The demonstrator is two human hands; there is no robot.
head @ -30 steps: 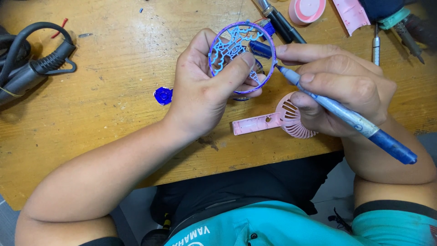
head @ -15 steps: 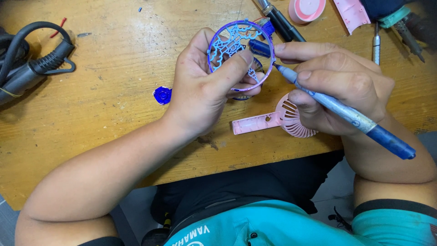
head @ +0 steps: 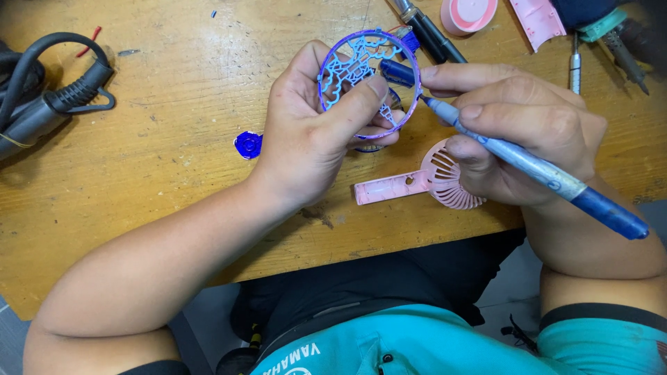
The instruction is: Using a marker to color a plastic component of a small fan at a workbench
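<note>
The left hand is closed around a round openwork grille, a purple ring with blue tracery inside it, and holds it up above the wooden table, tilted toward the camera. The thumb crosses the front of the ring while the other fingers curl behind its lower edge.

The right hand grips a blue marker pen in a writing hold, thumb and forefinger pinched near the front of the barrel. The pen's tip touches the right side of the grille, just inside the rim, and its dark blue rear end sticks out past the wrist toward the lower right.

Below both hands a pink fan housing lies flat on the table, its slatted round head partly hidden under the right hand and its handle pointing left. A small blue blot (paint or a plastic scrap, too small to tell) sits on the wood just left of the left hand.

At the left edge lies a black tool with a thick cable. Along the top edge are a pink round cap, a curved pink shell piece, a dark pen-like tool and a small screwdriver, all well apart from the grille
</note>
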